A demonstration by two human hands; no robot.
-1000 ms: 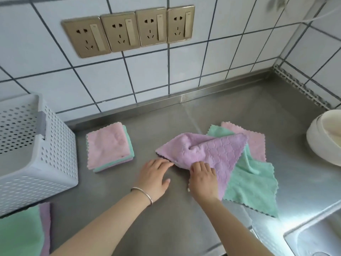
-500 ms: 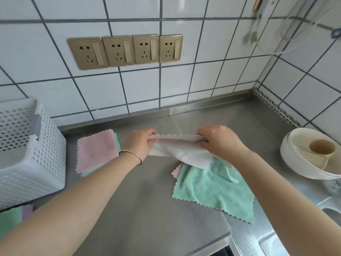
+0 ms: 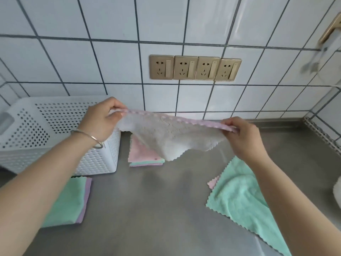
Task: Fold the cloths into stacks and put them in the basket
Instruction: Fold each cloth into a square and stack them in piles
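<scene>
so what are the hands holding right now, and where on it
Both hold one purple scalloped-edge microfibre cloth, lifted off the steel counter. The left hand pinches its upper left corner, the right hand its upper right corner, and the rest hangs between them.

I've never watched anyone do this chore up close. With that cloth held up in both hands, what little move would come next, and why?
Probably lowering the cloth onto the bare counter to fold it. The left hand and right hand pinch its top corners, so it hangs unfolded in the air. A folded stack already lies beside the basket, so this cloth likely gets folded and added there.
</scene>
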